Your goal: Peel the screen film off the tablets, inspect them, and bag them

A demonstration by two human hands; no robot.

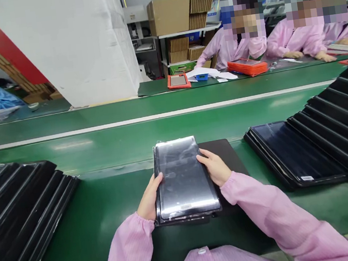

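Between my two hands is a flat black tablet-like panel (183, 180), its glossy face covered by clear film and a small label near the lower edge. My left hand (150, 198) grips its left side, thumb on the front edge. On the opposite side my right hand (215, 168) holds the right edge, thumb and fingers round it. More than one layer shows along the left and lower edges, so there may be several sheets or panels together. Behind and below it, partly covered, lies a dark flat mat (228, 153) on the green bench (115, 223).
Overlapping black panels fan out in a left stack (21, 210) and a right stack (330, 127). Past a white rail (159, 116), co-workers in pink sit by orange-framed panels (247, 67). A white pillar (99, 46) stands at the back left; cardboard boxes (171, 15) fill shelves.
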